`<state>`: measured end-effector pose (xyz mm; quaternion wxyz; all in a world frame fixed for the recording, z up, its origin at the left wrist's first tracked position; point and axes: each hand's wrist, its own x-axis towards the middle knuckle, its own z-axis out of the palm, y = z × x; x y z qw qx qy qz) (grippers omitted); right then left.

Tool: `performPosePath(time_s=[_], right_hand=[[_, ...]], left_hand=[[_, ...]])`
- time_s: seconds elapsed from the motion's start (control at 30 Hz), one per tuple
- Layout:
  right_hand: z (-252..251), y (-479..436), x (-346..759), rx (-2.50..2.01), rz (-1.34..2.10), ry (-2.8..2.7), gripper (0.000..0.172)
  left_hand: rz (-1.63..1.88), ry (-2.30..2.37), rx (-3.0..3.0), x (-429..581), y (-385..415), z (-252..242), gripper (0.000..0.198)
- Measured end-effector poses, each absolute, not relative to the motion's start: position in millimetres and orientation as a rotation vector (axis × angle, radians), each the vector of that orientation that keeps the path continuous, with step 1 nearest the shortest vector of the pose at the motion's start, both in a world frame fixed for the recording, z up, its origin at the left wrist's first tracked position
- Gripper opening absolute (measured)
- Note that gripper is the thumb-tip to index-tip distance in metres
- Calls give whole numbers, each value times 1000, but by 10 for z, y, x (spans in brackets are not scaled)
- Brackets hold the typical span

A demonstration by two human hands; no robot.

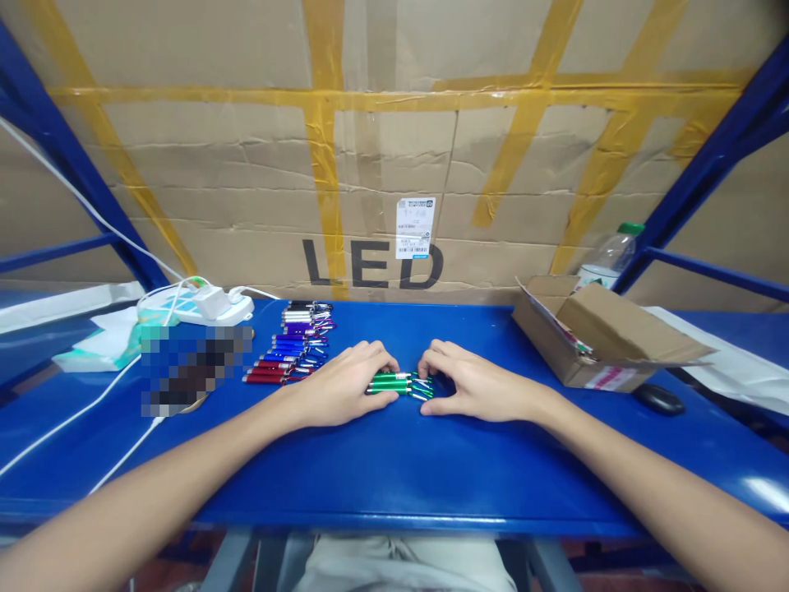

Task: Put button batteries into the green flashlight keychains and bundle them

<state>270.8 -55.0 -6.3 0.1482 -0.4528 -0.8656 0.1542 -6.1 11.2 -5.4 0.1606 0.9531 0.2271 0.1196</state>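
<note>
A small bunch of green metal penlights (389, 384) lies side by side on the blue table, their metal clips (422, 387) pointing right. My left hand (348, 382) is curled around their left ends, thumb on the near side and fingers on the far side. Around the clip ends curves my right hand (472, 382), its thumb and fingers apart; whether it touches the clips I cannot tell. Left of my left hand, similar penlights (289, 353) lie in a column of red, blue, purple, silver and black, partly hidden by the hand.
An open cardboard box (592, 341) stands at the right, with a black computer mouse (658, 400) beside it and a bottle (613, 251) behind. At the left are a white power strip (231, 310), cables, a tissue pack (99, 345) and a blurred dark object (200, 370). A large carton (259, 189) closes the back.
</note>
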Motion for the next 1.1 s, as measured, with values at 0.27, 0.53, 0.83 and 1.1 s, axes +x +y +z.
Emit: performPosePath(time_s=[0.27,0.53,0.83,1.1], right_hand=[[-86,-493,2800,-1217,492,-2505,22],[-83,-487,2835,-1203,505,-2492,22],[-84,-497,2794,-1156,507,-2499,13],[-29,-492,2833,-1166,504,-2515,5]], left_hand=[[343,625,2733,-71,118,-26,23],[428,603,2752,-21,110,-108,55],[441,579,2778,111,66,-166,31],[427,497,2773,133,80,-156,27]])
